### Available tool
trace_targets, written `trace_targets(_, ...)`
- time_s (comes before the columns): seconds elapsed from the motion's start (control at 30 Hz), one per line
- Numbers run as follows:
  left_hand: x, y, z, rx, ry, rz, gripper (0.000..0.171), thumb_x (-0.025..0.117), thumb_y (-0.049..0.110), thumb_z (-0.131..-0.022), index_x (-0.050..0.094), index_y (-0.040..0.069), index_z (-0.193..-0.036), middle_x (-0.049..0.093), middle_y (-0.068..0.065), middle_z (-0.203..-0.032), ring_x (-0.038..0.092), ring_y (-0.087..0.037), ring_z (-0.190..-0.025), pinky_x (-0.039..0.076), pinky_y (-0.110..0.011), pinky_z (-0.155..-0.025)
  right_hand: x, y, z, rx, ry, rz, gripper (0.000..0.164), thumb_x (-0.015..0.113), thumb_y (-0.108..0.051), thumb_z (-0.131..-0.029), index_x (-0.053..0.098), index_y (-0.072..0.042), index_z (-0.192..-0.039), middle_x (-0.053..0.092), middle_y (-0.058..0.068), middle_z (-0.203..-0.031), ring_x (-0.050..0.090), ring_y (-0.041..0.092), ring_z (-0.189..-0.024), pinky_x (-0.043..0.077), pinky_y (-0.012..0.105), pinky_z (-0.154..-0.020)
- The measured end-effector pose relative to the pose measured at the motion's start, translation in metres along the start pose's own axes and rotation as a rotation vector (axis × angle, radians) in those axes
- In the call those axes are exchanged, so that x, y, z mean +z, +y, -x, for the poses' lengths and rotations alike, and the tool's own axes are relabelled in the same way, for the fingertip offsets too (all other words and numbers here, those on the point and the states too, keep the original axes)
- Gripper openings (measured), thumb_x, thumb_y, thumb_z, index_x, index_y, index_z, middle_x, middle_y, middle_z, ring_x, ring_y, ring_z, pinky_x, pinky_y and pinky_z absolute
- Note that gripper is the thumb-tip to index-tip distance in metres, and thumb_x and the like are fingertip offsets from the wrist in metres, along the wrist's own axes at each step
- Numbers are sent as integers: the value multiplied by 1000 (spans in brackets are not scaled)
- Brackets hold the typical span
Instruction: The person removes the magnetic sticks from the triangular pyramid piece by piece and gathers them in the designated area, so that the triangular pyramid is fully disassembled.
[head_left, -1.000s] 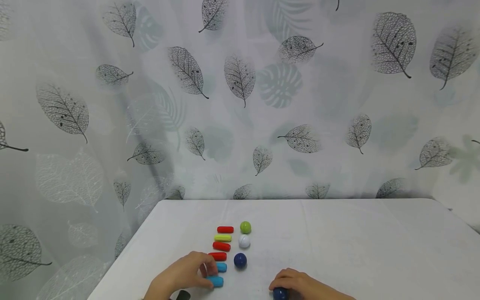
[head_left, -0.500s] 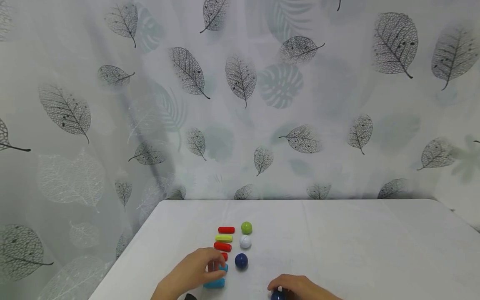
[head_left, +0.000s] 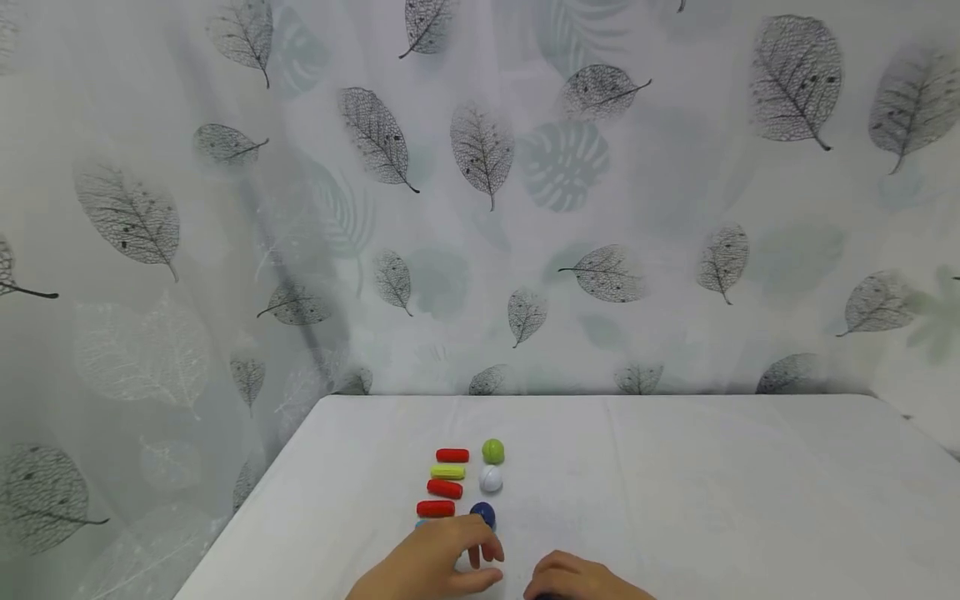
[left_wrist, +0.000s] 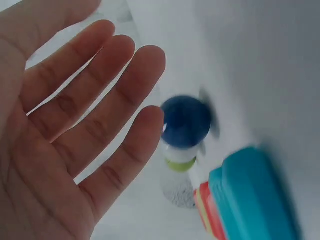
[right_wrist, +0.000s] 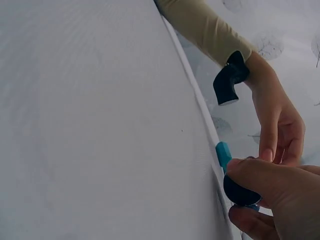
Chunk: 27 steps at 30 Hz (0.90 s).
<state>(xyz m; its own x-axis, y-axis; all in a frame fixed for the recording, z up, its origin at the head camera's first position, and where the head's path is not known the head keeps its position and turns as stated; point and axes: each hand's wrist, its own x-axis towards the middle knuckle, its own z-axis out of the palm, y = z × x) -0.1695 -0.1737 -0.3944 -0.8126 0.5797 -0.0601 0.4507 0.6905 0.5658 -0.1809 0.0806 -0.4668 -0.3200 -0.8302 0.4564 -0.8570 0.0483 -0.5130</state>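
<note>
My right hand point(head_left: 581, 578) grips a dark blue ball point(right_wrist: 240, 192) near the front of the table; in the head view the fingers hide most of it. My left hand point(head_left: 431, 562) hovers to its left, holding nothing, and its fingers are spread and nearly straight in the left wrist view. Just beyond the left hand a second dark blue ball point(head_left: 482, 511) lies on the table. The turquoise short rods point(left_wrist: 255, 195) lie beside the left hand in the left wrist view; in the head view that hand almost wholly covers them.
Red rods point(head_left: 445, 488) and a yellow-green rod point(head_left: 447, 472) lie in a column on the white table point(head_left: 712, 492). Right of them sit a white ball point(head_left: 491, 478) and a green ball point(head_left: 492, 451). A leaf-patterned curtain point(head_left: 600, 208) hangs behind.
My left hand has let go of the nearest turquoise rod, lifted and moved right toward my right hand. The right hand has shifted slightly left with the dark blue ball.
</note>
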Motion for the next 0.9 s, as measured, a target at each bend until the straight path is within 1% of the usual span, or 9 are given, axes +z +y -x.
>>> trace_targets(0.13,11,1,-1,-79,-68,192,18,67,28,-93,67,18,-108,61,16,-87,54,1,-79,49,-19,-71,7,-6,-1,-115,116,57,22,61,-11,-96,57,-10,-118,58,1,-113,58,8,-100,49,14,-84)
trace_targets(0.23,17,-1,-5,-104,-134,269,22,69,23,-92,65,16,-113,62,14,-92,54,0,-82,49,-20,-74,11,-8,-2,-126,177,29,24,61,-6,-96,56,-9,-119,60,4,-115,59,10,-102,51,16,-83)
trace_targets(0.33,20,-4,-9,-118,-201,305,28,71,18,-90,64,12,-116,63,12,-95,54,0,-83,49,-19,-76,13,-9,-3,-115,196,4,23,60,-4,-95,57,-10,-117,62,5,-113,60,12,-104,52,18,-81)
trace_targets(0.5,25,-6,-12,-65,-255,344,31,69,16,-91,61,8,-120,64,10,-98,55,1,-85,49,-16,-79,13,-11,-5,-134,202,29,21,60,-4,-95,58,-9,-115,61,6,-113,60,12,-104,51,17,-83)
trace_targets(0.57,27,-6,-12,-43,-259,372,29,67,13,-92,60,5,-119,66,8,-97,56,1,-84,48,-15,-79,13,-13,-4,-135,207,29,20,61,-5,-95,59,-9,-115,61,4,-113,60,11,-105,50,16,-84)
trace_targets(0.63,26,-4,-12,-48,-254,377,27,67,13,-92,61,5,-118,66,7,-95,56,1,-83,48,-15,-78,13,-14,-4,-121,221,19,21,62,-6,-95,59,-10,-115,59,3,-114,59,10,-103,51,16,-83)
trace_targets(0.73,23,-1,-12,-47,-232,348,26,68,14,-91,63,5,-115,68,6,-94,56,0,-81,49,-16,-77,11,-14,-3,-96,237,-60,26,63,-4,-94,57,-8,-118,54,6,-116,58,10,-97,52,18,-78)
trace_targets(0.77,22,0,-11,-58,-222,339,26,70,15,-91,64,6,-115,68,6,-93,57,0,-81,50,-17,-77,9,-14,-3,-86,241,-94,28,63,-3,-93,56,-7,-120,53,7,-117,57,10,-95,53,19,-77)
trace_targets(0.9,14,3,-9,-98,-176,297,26,75,18,-86,67,12,-110,66,9,-89,57,-3,-79,51,-22,-75,1,-11,-2,-105,227,-105,34,64,-4,-93,52,-3,-124,50,11,-118,55,11,-89,52,18,-73)
